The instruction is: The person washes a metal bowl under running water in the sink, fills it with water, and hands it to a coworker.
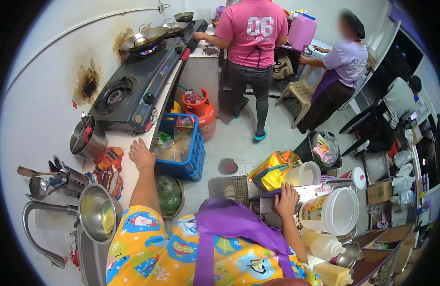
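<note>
My left hand (pixel 141 155) lies flat, fingers apart, on the edge of the white counter (pixel 122 141), holding nothing. Close to it are a bunched red and orange cloth (pixel 108 164) and a blue crate (pixel 199 148) of bottles and bags on the floor side. On the other side, my right hand (pixel 286 200) rests with fingers spread on a cluttered surface, also without anything in it. Right beside that hand stand a white plastic bucket (pixel 338 212) with a label and a translucent round tub (pixel 303 176).
A black gas stove (pixel 148 81) holds a wok (pixel 144 40) over a blue flame. An orange gas cylinder (pixel 208 119) stands below. Two people (pixel 258 33) (pixel 343 59) work at the back, near a beige plastic chair (pixel 303 90). A steel bowl (pixel 93 202) sits by the sink tap (pixel 34 209).
</note>
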`<state>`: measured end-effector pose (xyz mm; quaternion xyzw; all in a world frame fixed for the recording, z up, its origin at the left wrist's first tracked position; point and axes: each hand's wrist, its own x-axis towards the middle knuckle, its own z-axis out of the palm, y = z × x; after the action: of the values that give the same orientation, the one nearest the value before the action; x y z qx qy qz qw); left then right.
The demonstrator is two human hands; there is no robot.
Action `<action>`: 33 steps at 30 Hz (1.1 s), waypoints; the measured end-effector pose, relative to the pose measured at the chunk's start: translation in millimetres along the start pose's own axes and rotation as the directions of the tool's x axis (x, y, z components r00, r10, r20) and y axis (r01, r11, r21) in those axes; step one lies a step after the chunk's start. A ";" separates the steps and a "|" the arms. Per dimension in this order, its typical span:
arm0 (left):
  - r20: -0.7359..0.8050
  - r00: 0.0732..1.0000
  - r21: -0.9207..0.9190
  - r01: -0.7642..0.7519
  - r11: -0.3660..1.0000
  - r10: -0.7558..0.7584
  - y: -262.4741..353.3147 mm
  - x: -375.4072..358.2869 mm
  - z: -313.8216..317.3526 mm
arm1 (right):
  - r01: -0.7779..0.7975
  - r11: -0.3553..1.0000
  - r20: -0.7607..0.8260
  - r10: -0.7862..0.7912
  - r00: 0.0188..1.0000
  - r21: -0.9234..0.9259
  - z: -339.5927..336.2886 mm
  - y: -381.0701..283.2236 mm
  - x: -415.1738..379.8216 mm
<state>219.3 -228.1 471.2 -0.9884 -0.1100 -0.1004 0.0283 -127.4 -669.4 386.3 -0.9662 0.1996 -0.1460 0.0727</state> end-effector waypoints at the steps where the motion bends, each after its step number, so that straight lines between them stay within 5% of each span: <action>1: -0.003 1.000 0.001 0.002 1.000 -0.002 -0.3 0.4 0.4 | -0.004 1.000 0.007 0.004 1.000 -0.001 0.2 0.3 -0.6; 33: 0.022 1.000 0.003 0.012 1.000 -0.012 0.7 0.0 -1.7 | -0.007 1.000 0.012 0.006 1.000 0.011 -1.8 -1.2 0.7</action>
<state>219.1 -229.0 472.7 -0.9888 -0.1163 -0.0897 0.0278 -127.0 -668.8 388.4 -0.9660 0.2015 -0.1412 0.0796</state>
